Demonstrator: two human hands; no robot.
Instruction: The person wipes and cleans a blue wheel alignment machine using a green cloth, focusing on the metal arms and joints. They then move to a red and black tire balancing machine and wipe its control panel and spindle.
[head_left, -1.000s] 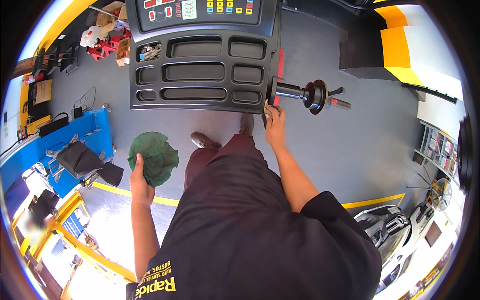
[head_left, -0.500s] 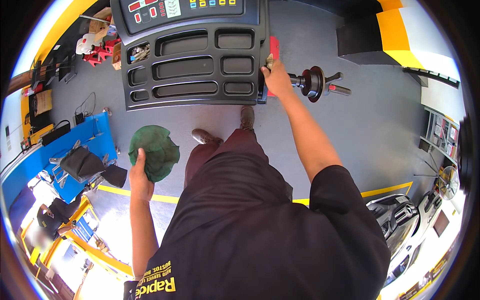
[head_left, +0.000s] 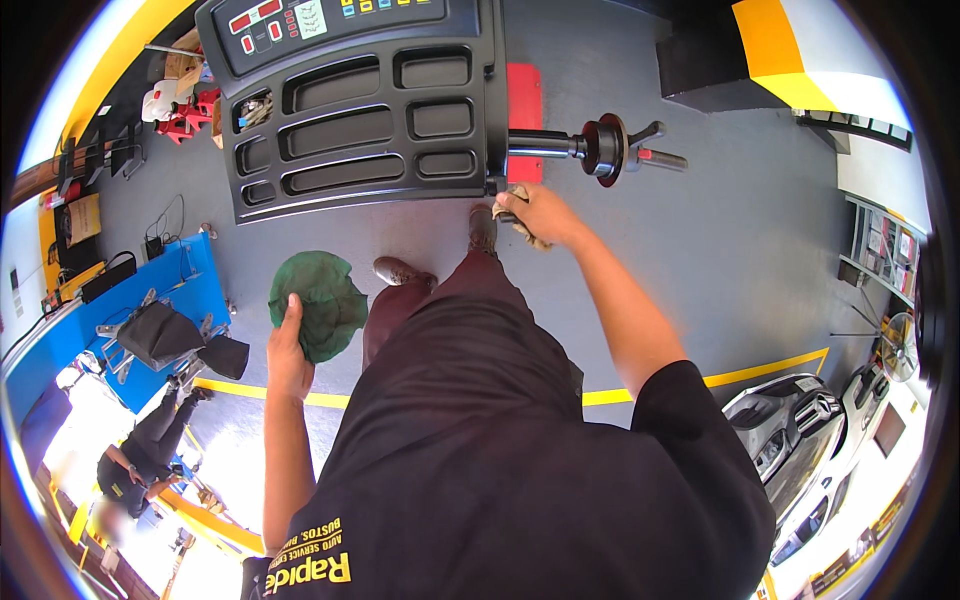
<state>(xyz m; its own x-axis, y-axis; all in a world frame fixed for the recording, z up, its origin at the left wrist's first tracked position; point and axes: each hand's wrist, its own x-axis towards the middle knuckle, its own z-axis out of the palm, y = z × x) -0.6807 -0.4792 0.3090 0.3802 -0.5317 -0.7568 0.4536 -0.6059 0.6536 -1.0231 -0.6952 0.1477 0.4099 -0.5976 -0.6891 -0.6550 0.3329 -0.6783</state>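
My left hand (head_left: pixel 289 355) is closed on a round, crumpled green cloth (head_left: pixel 322 305), its thumb lying over the near side. My right hand (head_left: pixel 545 212) grips a beige rag (head_left: pixel 538 241), part of which hangs out below the fingers. It is just off the near right corner of a wheel balancer (head_left: pixel 345 170), whose black top has several moulded trays and a control panel at the far end. From the machine's right side sticks out a dark shaft (head_left: pixel 545 144) with a flange and a handled clamping nut (head_left: pixel 650 145).
A red panel (head_left: pixel 524 85) stands beside the machine, under the shaft. Blue equipment (head_left: pixel 165 300) with a black cover is at left; another person (head_left: pixel 150 455) is behind it. A white car (head_left: pixel 800 430) stands at lower right, near a fan (head_left: pixel 900 345) and a shelf (head_left: pixel 882 240).
My right hand has come away from the machine's right side toward me, bringing the rag. The left hand keeps the green cloth. The machine now appears slightly farther left in view.
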